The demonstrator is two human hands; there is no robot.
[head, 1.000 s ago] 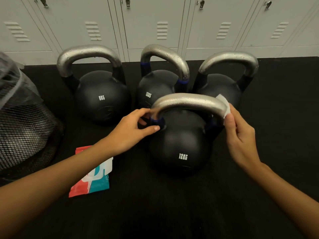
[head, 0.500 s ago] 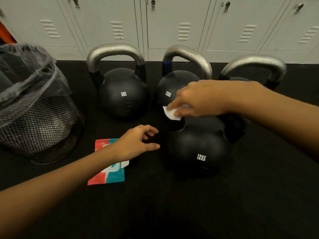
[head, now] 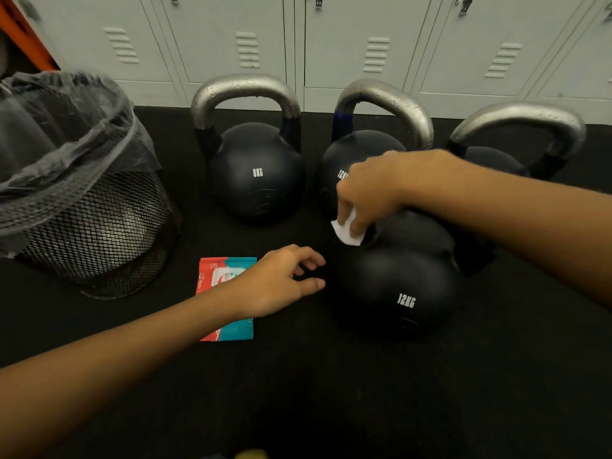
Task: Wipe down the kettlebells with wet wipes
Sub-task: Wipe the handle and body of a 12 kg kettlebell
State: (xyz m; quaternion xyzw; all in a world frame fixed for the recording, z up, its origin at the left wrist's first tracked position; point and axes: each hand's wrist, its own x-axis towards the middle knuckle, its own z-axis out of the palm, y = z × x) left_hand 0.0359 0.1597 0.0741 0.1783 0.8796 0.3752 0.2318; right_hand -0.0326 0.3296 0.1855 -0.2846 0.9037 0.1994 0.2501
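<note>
1. A black floor (head: pixel 331 392) runs back to pale grey lockers (head: pixel 331 44).
2. The near 12KG kettlebell (head: pixel 397 286), matte black, stands on the floor in front of three others.
3. Above its top, the right hand (head: pixel 371 190) pinches a white wet wipe (head: pixel 346 231).
4. Left of it, the left hand (head: pixel 278 279) hovers, fingers loosely spread and grasping nothing, over a wipes packet (head: pixel 225 293).
5. Further left stands a lined mesh bin (head: pixel 82 220).

black kettlebells (head: pixel 394 286), white wipe (head: pixel 347 231), red-teal packet (head: pixel 212 273).

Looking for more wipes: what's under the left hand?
A red and teal wipes pack lies on the black mat beneath the left hand; its middle is covered.
</note>
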